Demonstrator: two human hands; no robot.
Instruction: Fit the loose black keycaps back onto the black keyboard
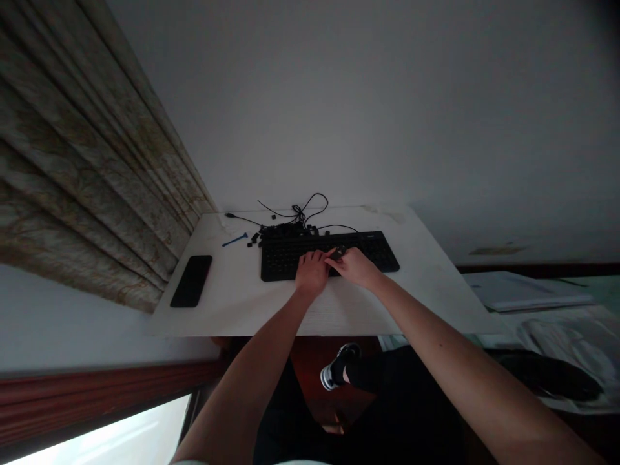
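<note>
A black keyboard (281, 258) lies across the white table. My left hand (312, 272) rests on its middle, fingers spread over the keys and holding nothing that shows. Just to the right, my right hand (356, 266) is closed on a small dark object (338, 253) above the keyboard, its fingertips close to my left hand. What the object is cannot be made out. Behind the keyboard's left half sits a pile of loose black keycaps (285, 230), with a thin black cable (317, 195) looped by the wall.
A blue tool (235, 239) lies left of the keycaps. A black phone (192, 281) is near the left edge of the white table (237, 316). Curtains (97, 155) hang at the left. Papers (527, 290) and a plastic bag (571, 339) are at the right.
</note>
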